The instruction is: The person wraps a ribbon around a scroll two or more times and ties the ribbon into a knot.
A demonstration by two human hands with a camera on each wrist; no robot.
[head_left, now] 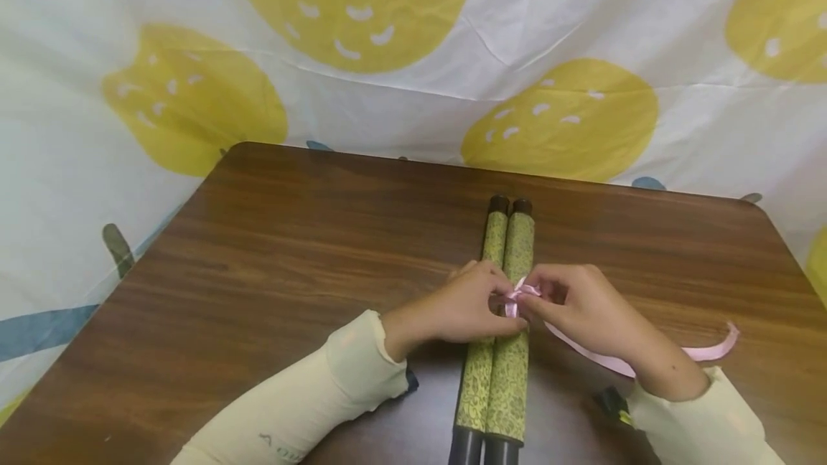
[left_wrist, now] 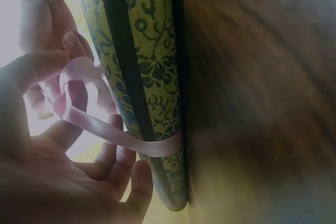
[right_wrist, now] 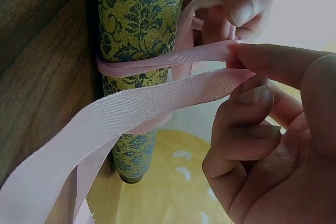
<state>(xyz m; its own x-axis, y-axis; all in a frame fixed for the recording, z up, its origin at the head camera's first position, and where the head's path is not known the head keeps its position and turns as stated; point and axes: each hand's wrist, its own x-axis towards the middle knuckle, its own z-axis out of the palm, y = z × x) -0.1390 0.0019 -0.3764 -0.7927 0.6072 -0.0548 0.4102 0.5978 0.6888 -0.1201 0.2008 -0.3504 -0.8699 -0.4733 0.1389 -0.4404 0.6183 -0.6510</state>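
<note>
Two scroll rolls (head_left: 510, 386) covered in yellow-green patterned brocade, with dark end knobs, lie side by side on the table. A pink ribbon (right_wrist: 136, 59) goes round them near their middle. Above the rolls, my left hand (head_left: 468, 303) pinches a loop of the ribbon between thumb and finger, its other fingers beside the brocade. From the right, my right hand (head_left: 588, 307) pinches the ribbon close to the left fingertips. One long ribbon tail (head_left: 711, 351) passes under the right wrist and lies on the table. The exact crossing of the ribbon is partly hidden by fingers.
The brown wood-grain table (head_left: 291, 235) spreads out on both sides of the rolls. Behind it hangs a white cloth (head_left: 413, 106) with yellow fruit prints. Dark wrist straps show at the cuffs, one a dark band (head_left: 610, 404) by the right sleeve.
</note>
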